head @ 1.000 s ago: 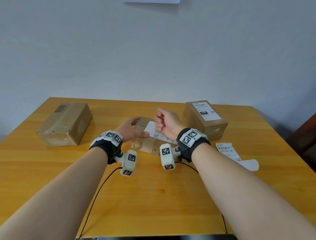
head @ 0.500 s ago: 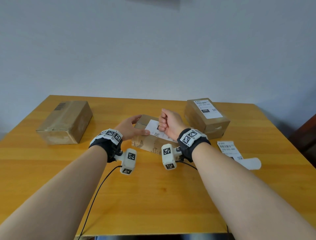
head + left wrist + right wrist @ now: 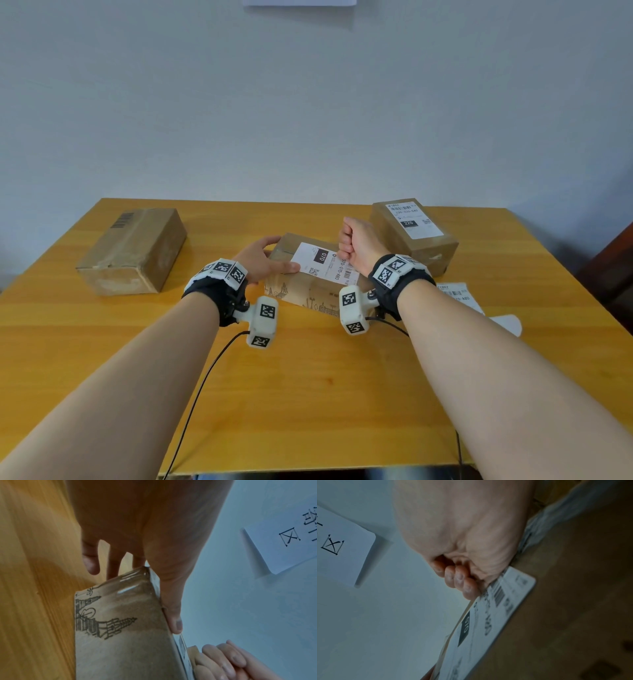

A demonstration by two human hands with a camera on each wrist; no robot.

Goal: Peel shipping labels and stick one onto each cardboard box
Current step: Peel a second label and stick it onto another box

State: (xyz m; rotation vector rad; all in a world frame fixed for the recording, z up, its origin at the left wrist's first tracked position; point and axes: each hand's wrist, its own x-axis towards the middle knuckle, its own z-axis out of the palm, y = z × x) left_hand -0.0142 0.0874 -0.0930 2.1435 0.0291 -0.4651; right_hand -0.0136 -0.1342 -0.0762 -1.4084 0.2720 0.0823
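The middle cardboard box (image 3: 301,291) lies in front of me with a white shipping label (image 3: 322,263) on its top. My left hand (image 3: 260,257) grips the box's left end, its thumb (image 3: 173,615) lying along the top edge up to the label's left side. My right hand (image 3: 356,246) is a closed fist and its side presses on the right part of the label (image 3: 489,622). The box at the back right (image 3: 414,246) carries its own label (image 3: 412,221). The box at the left (image 3: 133,250) shows no white label.
A further printed label (image 3: 459,296) and a white backing strip (image 3: 507,323) lie on the wooden table (image 3: 308,394) right of my right wrist. The wall stands just behind the table. Cables run from the wrist cameras over the near edge.
My right fist has slid to the right along the label, so its black 070 patch now shows. My left hand has kept its hold on the box.
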